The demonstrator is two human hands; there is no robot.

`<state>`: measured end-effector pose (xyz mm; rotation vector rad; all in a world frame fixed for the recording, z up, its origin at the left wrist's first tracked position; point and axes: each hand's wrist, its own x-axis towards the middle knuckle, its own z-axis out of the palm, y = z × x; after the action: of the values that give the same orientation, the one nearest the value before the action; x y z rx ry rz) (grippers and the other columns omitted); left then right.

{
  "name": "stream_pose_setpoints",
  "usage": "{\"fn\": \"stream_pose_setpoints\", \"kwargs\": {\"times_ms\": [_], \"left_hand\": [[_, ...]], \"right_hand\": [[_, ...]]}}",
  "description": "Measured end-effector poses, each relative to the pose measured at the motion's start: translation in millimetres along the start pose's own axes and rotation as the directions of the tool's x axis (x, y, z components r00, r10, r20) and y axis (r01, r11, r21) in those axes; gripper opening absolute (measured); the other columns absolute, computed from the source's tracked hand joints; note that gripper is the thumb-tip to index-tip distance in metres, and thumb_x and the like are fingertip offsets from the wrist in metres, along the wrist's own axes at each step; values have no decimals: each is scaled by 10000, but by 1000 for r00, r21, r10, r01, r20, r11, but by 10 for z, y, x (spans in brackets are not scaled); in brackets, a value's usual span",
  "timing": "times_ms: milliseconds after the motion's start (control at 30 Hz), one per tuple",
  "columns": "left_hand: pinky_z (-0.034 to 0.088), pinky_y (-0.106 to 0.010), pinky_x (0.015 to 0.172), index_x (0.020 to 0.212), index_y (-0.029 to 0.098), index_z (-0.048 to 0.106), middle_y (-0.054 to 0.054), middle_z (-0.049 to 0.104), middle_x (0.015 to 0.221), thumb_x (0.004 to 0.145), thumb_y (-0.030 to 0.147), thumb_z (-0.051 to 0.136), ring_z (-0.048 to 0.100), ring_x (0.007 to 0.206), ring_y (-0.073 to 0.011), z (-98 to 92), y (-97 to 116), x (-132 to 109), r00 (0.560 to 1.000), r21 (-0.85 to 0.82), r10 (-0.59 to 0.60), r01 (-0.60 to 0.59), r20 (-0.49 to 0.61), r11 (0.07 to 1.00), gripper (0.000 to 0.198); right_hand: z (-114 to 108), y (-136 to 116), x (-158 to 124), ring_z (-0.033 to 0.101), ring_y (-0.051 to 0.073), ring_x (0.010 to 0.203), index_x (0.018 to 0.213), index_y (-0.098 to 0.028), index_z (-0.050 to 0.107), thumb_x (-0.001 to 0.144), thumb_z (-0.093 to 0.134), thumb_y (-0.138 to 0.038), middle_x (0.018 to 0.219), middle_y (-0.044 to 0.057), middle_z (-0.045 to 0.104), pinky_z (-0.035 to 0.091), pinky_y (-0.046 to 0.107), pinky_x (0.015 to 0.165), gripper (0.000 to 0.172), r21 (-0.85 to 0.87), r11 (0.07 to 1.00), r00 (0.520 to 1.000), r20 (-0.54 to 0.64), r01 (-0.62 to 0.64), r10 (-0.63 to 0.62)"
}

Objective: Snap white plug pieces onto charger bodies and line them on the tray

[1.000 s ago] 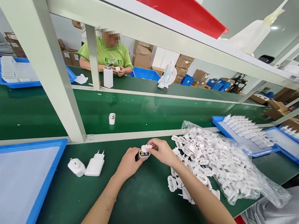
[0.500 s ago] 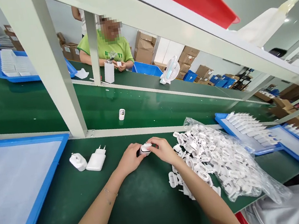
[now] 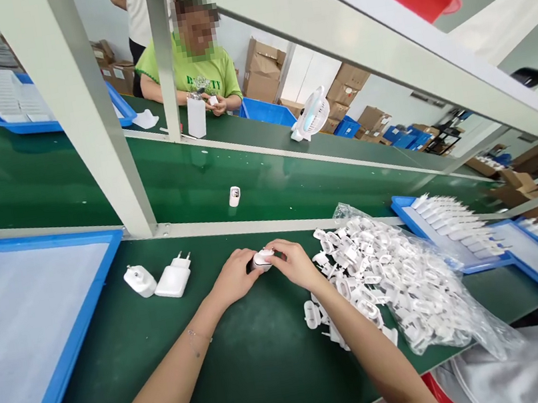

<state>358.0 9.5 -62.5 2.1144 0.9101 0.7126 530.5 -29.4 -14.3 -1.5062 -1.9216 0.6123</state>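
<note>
Both our hands meet on one white charger over the green table.
Our left hand grips the charger's side between thumb and fingers, while our right hand pinches the plug cap at its top with thumb and fingertips. The charger is near the table's far edge; we cannot tell whether it touches the surface. To its right lies a heap of white plug caps, partly in a clear bag.
</note>
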Motion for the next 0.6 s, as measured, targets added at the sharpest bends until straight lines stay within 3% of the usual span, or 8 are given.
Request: {"fn": "stream_pose_setpoints", "kwargs": {"times_ms": [167, 300, 400, 500, 600], "left_hand": [[420, -362, 817, 992, 196, 600, -41, 634, 975, 831, 324, 542, 526, 918, -229, -1, 12, -11, 1000, -8, 3, -3, 0, 1000, 214], [437, -324, 829, 1086, 208, 548, -36, 615, 1051, 857, 355, 508, 550, 944, -199, -59, 87, -48, 999, -155, 6, -11, -34, 988, 275], [446, -295, 795, 991, 206, 565, -29, 621, 981, 896, 335, 428, 566, 891, -174, -52, 107, -56, 999, -230, -7, -4, -51, 973, 211], [446, -311, 799, 943, 200, 559, -33, 614, 942, 897, 306, 405, 559, 873, -176, 0, 79, -52, 997, -183, -16, 2, -77, 983, 193], [451, -351, 833, 965, 197, 542, -51, 603, 979, 876, 268, 398, 553, 916, -197, -45, 128, -62, 994, -93, 10, -20, -106, 995, 184]], "right_hand": [[-100, -74, 44, 594, 164, 810, 895, -218, 642, 853, 527, -227, 935, 25, 648, 418, 263, 705, 122, -128, 992, 994, 105, 2, 12], [-140, -123, 64, 591, 158, 767, 878, -244, 636, 830, 563, -259, 901, 1, 643, 392, 249, 656, 88, -234, 971, 985, 153, -46, 84], [-106, -116, 26, 582, 150, 745, 878, -255, 612, 839, 561, -318, 873, -16, 634, 375, 236, 616, 90, -230, 970, 985, 135, -75, 109], [-71, -85, -38, 579, 153, 761, 924, -260, 588, 870, 509, -309, 899, -9, 627, 398, 248, 656, 107, -211, 974, 993, 69, -80, 97], [-27, -81, -99, 583, 155, 774, 970, -250, 573, 855, 506, -241, 946, 9, 625, 430, 265, 712, 133, -124, 992, 997, 78, -20, 29]]}}
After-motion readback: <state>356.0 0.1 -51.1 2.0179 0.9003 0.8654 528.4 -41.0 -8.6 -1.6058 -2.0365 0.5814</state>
